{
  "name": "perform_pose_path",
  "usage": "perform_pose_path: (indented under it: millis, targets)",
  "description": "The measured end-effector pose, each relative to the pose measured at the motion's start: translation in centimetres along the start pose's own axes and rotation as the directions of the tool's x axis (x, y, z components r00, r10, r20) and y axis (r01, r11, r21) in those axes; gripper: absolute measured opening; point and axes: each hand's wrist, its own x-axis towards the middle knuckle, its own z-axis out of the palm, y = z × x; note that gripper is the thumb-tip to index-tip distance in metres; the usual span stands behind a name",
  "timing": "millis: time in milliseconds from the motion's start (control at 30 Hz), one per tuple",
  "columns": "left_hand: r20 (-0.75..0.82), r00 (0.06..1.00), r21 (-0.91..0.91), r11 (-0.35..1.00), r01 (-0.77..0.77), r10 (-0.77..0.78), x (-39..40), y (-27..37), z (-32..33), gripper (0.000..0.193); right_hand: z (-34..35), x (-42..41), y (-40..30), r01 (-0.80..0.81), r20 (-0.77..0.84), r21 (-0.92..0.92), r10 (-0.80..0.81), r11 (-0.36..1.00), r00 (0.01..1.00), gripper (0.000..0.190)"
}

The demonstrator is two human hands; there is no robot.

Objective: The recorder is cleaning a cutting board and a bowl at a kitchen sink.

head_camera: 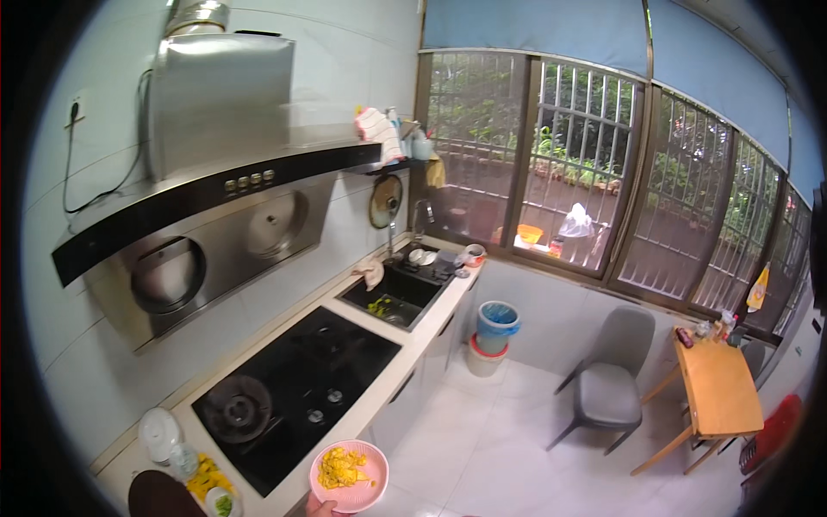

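Observation:
My left hand (321, 507) grips the lower left rim of a pink plate (371, 494), its thumb lying over the edge. Yellow food (341, 468) that looks like scrambled egg is heaped on the plate's upper left. The plate is held beside the counter's front edge, near the black glass cooktop (291, 388). On the counter to the left are a small white bowl of chopped greens (223, 505), yellow pieces (208, 477), a clear glass vessel (183, 460) and white dishes (159, 434). My right hand is out of view.
A range hood (219, 168) juts over the cooktop. Beyond it is a black sink (413, 294) with greens inside. A blue-lined bin (497, 323), grey chair (607, 388) and wooden table (720, 388) stand to the right. A dark brown rounded thing (161, 497) lies lower left.

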Motion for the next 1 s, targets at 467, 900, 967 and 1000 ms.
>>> perform_pose_path:
  millis: [467,900,967,1000]
  targets:
    - [0.216,0.973,0.03,0.997,0.07,-0.075,28.8,-5.2,16.3,0.05,-16.7,17.6,3.6,-0.069,-0.141,-0.029,0.064,0.997,0.988,0.031]
    - [-0.178,0.98,-0.195,0.979,0.052,-0.088,48.2,-7.9,26.4,0.043,-30.5,31.0,10.4,-0.558,0.101,-0.161,0.576,0.814,0.811,0.019]
    - [-0.204,0.973,-0.227,0.972,0.055,-0.103,50.2,-8.2,25.6,0.048,-32.3,34.6,11.3,-0.526,0.136,-0.216,0.559,0.823,0.818,0.018]
    - [-0.28,0.958,-0.295,0.955,-0.029,-0.058,51.1,-8.0,26.2,0.047,-33.5,37.0,12.0,-0.496,0.154,-0.251,0.54,0.831,0.827,0.017]
